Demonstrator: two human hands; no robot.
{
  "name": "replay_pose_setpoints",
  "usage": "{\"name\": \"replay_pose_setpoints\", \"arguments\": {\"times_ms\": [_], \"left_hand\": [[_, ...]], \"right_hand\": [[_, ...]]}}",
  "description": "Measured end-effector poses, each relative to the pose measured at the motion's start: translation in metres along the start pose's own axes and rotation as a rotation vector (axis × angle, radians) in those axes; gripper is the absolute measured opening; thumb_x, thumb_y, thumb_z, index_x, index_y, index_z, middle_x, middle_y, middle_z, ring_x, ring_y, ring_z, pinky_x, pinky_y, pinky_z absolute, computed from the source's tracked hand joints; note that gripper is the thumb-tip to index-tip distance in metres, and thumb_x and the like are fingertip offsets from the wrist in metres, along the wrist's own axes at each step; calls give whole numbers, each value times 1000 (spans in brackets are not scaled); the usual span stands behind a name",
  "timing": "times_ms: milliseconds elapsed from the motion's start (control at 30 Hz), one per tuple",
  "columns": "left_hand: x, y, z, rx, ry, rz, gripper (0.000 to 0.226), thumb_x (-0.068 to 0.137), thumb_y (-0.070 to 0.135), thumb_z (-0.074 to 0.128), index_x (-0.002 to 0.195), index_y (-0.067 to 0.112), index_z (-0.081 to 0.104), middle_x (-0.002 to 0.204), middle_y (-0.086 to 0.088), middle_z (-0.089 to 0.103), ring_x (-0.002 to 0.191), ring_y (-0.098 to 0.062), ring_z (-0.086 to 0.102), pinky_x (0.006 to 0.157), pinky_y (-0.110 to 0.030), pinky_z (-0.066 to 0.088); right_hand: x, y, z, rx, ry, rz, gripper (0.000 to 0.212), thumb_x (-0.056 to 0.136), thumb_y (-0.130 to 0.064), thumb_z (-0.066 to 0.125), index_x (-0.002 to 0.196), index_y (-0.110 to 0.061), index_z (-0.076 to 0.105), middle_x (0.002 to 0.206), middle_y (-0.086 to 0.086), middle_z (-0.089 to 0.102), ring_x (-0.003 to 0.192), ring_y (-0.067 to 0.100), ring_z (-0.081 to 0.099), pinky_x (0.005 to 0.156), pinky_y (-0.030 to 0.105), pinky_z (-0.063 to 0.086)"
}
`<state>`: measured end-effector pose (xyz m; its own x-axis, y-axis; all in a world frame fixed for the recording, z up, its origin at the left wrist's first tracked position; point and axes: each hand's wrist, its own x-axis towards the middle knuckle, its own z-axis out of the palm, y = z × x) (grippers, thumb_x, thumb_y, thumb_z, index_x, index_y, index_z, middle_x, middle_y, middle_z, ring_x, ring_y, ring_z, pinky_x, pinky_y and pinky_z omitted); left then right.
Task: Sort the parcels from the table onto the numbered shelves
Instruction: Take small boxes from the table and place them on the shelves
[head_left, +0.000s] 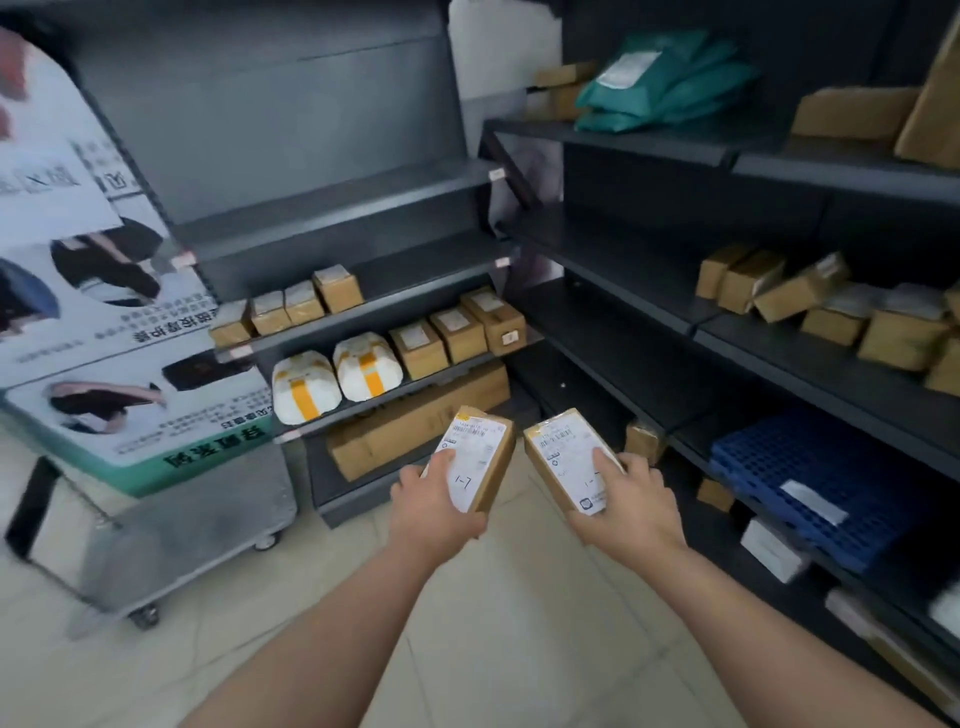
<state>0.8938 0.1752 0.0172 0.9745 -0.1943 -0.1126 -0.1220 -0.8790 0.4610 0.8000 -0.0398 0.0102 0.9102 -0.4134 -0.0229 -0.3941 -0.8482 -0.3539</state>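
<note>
My left hand (434, 506) grips a small brown cardboard parcel (480, 447) with a white label marked "1-7" facing up. My right hand (631, 506) grips a second brown parcel (563, 449), also label up, with a handwritten mark I cannot read. Both parcels are held side by side at waist height in front of the dark shelving. The left shelf unit (363, 312) carries rows of small brown boxes (337, 288) and two white bags with yellow tape (335, 382). No table is in view.
The right shelf unit (649, 306) holds brown boxes (826, 306), green bags (665, 78) up top and a blue plastic crate (810, 483) low down. A long carton (415, 426) lies on the bottom left shelf. A metal trolley (182, 525) with a poster stands at left. Tiled floor underfoot.
</note>
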Motion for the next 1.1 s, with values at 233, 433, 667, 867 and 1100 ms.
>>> {"name": "replay_pose_setpoints", "arguments": {"times_ms": [233, 433, 667, 867, 1100], "left_hand": [[78, 28, -11, -39, 85, -154, 98, 57, 45, 73, 141, 43, 23, 115, 0, 32, 99, -19, 31, 79, -30, 36], [115, 30, -7, -24, 96, -240, 97, 61, 43, 76, 143, 39, 24, 122, -3, 33, 115, -26, 36, 94, -36, 41], [189, 1, -22, -46, 136, -332, 97, 63, 42, 77, 145, 37, 25, 126, -8, 35, 115, -29, 38, 95, -39, 42], [292, -37, -44, -67, 173, -366, 97, 62, 47, 75, 143, 38, 23, 123, -6, 36, 114, -28, 39, 93, -40, 44], [422, -62, -86, -56, 176, -317, 100, 63, 44, 78, 144, 38, 19, 128, -7, 35, 115, -27, 39, 95, -43, 47]], "right_hand": [[118, -12, -15, -5, 0, -151, 87, 72, -62, 57, 145, -30, 23, 140, 4, 30, 116, 23, 37, 96, 35, 36], [186, -30, -5, -17, -50, -240, 89, 72, -62, 59, 146, -29, 22, 139, 4, 30, 117, 23, 36, 97, 35, 36], [260, -64, 16, -16, -82, -296, 93, 73, -64, 59, 148, -27, 20, 140, 3, 30, 116, 21, 37, 96, 34, 37], [348, -119, 29, -47, -64, -321, 91, 71, -63, 59, 147, -28, 22, 138, 4, 32, 117, 23, 37, 98, 36, 34], [455, -190, 40, 2, -32, -254, 94, 72, -59, 62, 149, -27, 20, 139, 4, 31, 121, 24, 35, 101, 36, 34]]}}
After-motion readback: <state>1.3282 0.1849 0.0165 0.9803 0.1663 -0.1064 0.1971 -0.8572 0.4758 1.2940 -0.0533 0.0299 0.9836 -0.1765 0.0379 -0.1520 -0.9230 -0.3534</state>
